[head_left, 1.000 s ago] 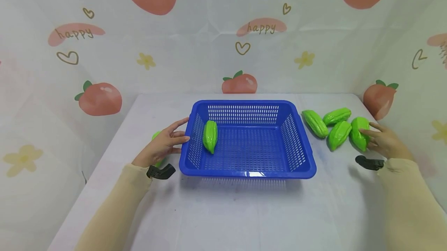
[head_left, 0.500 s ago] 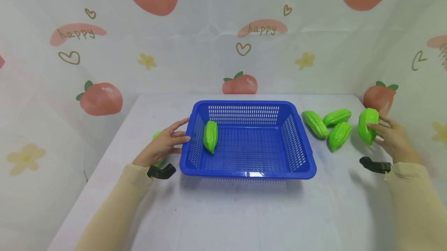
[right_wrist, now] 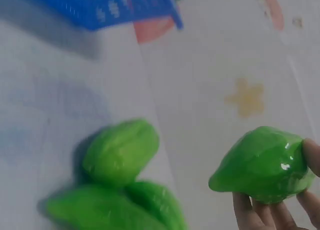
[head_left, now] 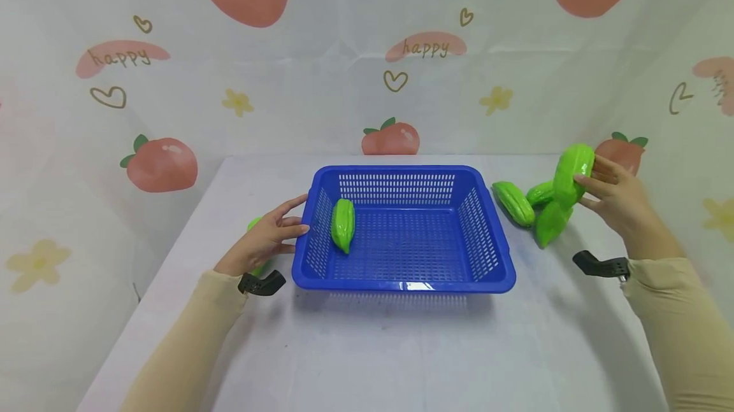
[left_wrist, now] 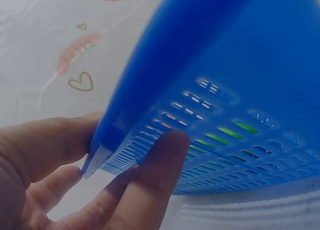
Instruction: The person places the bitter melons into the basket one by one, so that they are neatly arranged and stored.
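In the head view, my right hand (head_left: 622, 202) holds up a glossy green ridged fruit (head_left: 576, 173) with one pointed end. Thumb and fingers grip its blunt end in the right wrist view. Below it lie more such fruits: one long one (head_left: 514, 204) nearest the basket, and two others partly covered by the held one. My left hand (head_left: 265, 240) rests its extended fingers and thumb against the left side of a blue perforated basket (head_left: 401, 286), at the rim and outer wall. Inside, toward the left, lies one green fruit (head_left: 343, 226).
Another green fruit (head_left: 253, 223) is mostly hidden behind the left hand. All stand on a white-covered table (head_left: 367, 355). A printed cloth (head_left: 321, 93) hangs behind the table and along both sides.
My right hand has lifted the green ridged fruit off the table and carried it up and leftward, over the other fruits. The left hand stays at the basket.
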`<state>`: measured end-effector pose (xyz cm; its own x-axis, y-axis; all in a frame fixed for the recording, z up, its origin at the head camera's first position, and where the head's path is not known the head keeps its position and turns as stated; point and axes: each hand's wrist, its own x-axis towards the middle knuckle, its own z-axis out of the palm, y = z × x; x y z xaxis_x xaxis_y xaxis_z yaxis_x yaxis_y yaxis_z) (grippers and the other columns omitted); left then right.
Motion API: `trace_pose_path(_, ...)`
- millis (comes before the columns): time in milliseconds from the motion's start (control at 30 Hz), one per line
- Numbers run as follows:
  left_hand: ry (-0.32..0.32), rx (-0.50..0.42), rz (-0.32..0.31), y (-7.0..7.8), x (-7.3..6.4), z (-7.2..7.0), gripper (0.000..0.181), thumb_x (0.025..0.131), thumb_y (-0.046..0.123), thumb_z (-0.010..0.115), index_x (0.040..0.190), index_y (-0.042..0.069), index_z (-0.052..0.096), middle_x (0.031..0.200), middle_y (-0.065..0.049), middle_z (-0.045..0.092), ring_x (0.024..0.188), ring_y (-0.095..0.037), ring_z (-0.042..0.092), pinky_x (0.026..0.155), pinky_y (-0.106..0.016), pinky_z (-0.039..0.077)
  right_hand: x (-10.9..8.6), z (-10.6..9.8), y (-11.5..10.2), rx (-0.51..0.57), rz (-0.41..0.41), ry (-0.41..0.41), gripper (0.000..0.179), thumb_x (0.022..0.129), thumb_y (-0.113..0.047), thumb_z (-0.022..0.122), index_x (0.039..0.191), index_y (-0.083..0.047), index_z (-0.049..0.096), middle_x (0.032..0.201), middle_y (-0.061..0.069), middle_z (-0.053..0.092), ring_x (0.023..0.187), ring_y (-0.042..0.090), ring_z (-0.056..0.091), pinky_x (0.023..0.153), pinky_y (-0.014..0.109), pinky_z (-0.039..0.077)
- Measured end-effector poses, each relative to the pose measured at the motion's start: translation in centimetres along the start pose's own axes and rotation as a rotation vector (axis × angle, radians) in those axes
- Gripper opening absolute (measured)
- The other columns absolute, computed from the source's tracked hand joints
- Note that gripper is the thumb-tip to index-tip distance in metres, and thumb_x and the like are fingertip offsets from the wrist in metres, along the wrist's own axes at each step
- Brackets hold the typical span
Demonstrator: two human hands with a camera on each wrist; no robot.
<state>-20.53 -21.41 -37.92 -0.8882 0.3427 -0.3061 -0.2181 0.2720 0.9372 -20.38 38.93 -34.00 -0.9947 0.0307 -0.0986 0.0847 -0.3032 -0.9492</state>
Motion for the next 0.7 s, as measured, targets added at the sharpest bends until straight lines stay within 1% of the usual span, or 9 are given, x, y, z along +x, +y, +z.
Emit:
trace_pose_path(100,-0.005,-0.008,0.0,-0.2,0.1,-0.1,0.08,0.091,0.027,0.068,0.155,0.034,0.019,0.151,-0.021,0.035,0.12,-0.031,0.056,0.096,-0.048,0.051,0.0,1.8,-0.4,-0.014,-0.011,-0.039,0.086,0.093,0.005,0.056,0.157,-0.02,0.005,0.124,-0.006,0.038,0.093,0.002,0.062,0.069,0.022,0.056)
trace_pose_path(200,-0.006,-0.012,0.0,-0.2,0.2,-0.1,0.08,0.091,0.028,0.068,0.154,0.034,0.019,0.152,-0.021,0.034,0.122,-0.032,0.055,0.096,-0.048,0.051,-0.2,3.6,-0.8,-0.003,-0.004,-0.068,0.086,0.092,0.006,0.056,0.157,-0.023,0.008,0.116,-0.004,0.047,0.091,0.005,0.064,0.068,0.024,0.057)
trace_pose_path(267,-0.001,-0.009,-0.005,-0.2,0.1,0.0,0.08,0.091,0.028,0.068,0.154,0.035,0.02,0.153,-0.021,0.033,0.122,-0.033,0.055,0.096,-0.048,0.051,-0.4,4.9,-1.0,-0.019,0.004,-0.088,0.085,0.092,0.005,0.057,0.157,-0.024,0.009,0.111,-0.003,0.052,0.091,0.007,0.064,0.069,0.024,0.056)
trace_pose_path(333,-0.002,-0.011,-0.003,-0.2,0.1,0.0,0.08,0.091,0.028,0.068,0.155,0.034,0.019,0.153,-0.022,0.033,0.121,-0.032,0.056,0.096,-0.048,0.051,-0.5,6.2,-1.1,-0.003,0.021,-0.115,0.084,0.092,0.006,0.056,0.156,-0.024,0.011,0.114,-0.001,0.051,0.093,0.008,0.064,0.071,0.025,0.056)
trace_pose_path(400,-0.006,-0.01,0.0,-0.2,0.0,0.0,0.08,0.092,0.027,0.067,0.155,0.034,0.019,0.153,-0.022,0.033,0.119,-0.03,0.057,0.095,-0.047,0.052,-0.6,7.5,-1.2,-0.069,0.035,-0.135,0.083,0.093,0.001,0.058,0.156,-0.025,0.011,0.119,-0.002,0.046,0.096,0.005,0.062,0.075,0.021,0.055)
trace_pose_path(500,-0.012,-0.021,0.005,-0.2,0.0,-0.1,0.08,0.092,0.027,0.067,0.155,0.034,0.018,0.152,-0.021,0.034,0.117,-0.027,0.059,0.094,-0.045,0.053,-0.8,9.5,-1.1,-0.126,0.04,-0.188,0.08,0.094,-0.003,0.058,0.157,-0.021,0.011,0.123,0.0,0.043,0.099,0.005,0.06,0.08,0.019,0.054)
trace_pose_path(567,-0.011,-0.027,0.004,-0.2,0.0,-0.1,0.08,0.091,0.027,0.068,0.154,0.035,0.019,0.152,-0.02,0.035,0.116,-0.026,0.059,0.094,-0.045,0.053,-0.9,10.7,-1.0,-0.168,0.027,-0.229,0.077,0.095,-0.004,0.058,0.156,-0.017,0.012,0.12,-0.002,0.049,0.099,0.005,0.061,0.081,0.018,0.054)
trace_pose_path(633,-0.009,-0.025,0.003,-0.1,0.0,0.0,0.08,0.091,0.027,0.068,0.154,0.035,0.019,0.151,-0.02,0.036,0.116,-0.026,0.06,0.094,-0.045,0.053,-0.9,11.9,-0.7,-0.15,0.016,-0.287,0.073,0.095,-0.001,0.056,0.155,-0.014,0.015,0.117,-0.001,0.055,0.098,0.008,0.063,0.082,0.02,0.054)
trace_pose_path(700,-0.012,-0.017,0.007,-0.1,0.0,0.0,0.081,0.091,0.027,0.068,0.155,0.034,0.018,0.152,-0.021,0.034,0.117,-0.027,0.059,0.094,-0.045,0.053,-0.8,13.1,-0.5,-0.167,0.011,-0.33,0.071,0.096,-0.001,0.055,0.154,-0.014,0.017,0.115,0.0,0.058,0.099,0.009,0.063,0.084,0.021,0.054)
